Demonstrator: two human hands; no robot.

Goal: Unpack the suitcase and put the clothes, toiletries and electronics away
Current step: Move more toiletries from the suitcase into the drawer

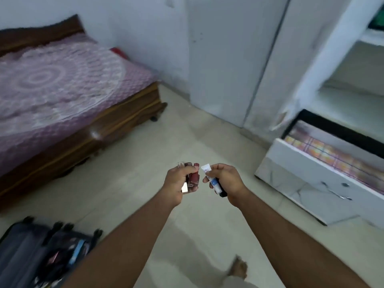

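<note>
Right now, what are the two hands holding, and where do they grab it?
The left hand grips a few small reddish bottles around their middles. The right hand grips a white tube around its middle, with something dark beside it.

L hand (pixel 176 183) grips small bottles (pixel 192 177), reddish-brown. R hand (pixel 225 180) holds white tube (pixel 209 176) w/ dark item under it. Hands close, above tile floor (pixel 145 163). Open suitcase (pixel 41 250) lower left. Bed (pixel 62 90) w/ pink cover left. Open white drawer (pixel 307 183) right, patterned cloth inside.
</note>
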